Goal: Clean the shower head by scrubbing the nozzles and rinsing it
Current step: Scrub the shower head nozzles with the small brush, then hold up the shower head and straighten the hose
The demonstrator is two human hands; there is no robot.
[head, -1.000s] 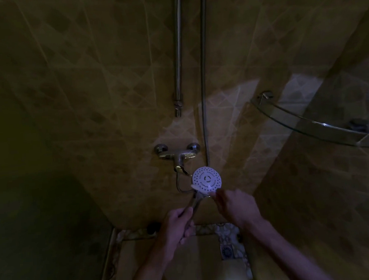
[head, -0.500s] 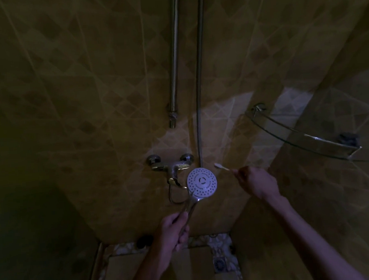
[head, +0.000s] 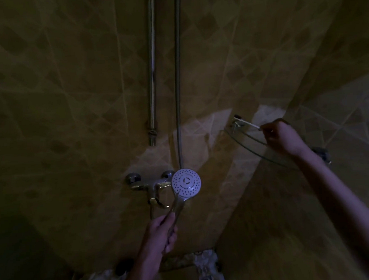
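Note:
A round white shower head (head: 186, 182) with many dark nozzle holes faces me in front of the wall tap. My left hand (head: 162, 232) grips its chrome handle from below. My right hand (head: 282, 135) is raised to the right, over the glass corner shelf (head: 246, 143), pinching the end of a thin white toothbrush (head: 245, 121). The brush points left, its dark bristle end near the shelf's wall bracket. Brush and shower head are well apart.
A chrome mixer tap (head: 148, 183) with a lever sits on the tiled wall behind the shower head. A vertical rail (head: 152, 68) and the hose (head: 179, 76) run up the wall. The patterned shower floor (head: 198, 265) lies below. The room is dim.
My right hand has left the face of the shower head and carried the toothbrush up and right to the glass shelf. My left hand keeps holding the shower head, now slightly raised.

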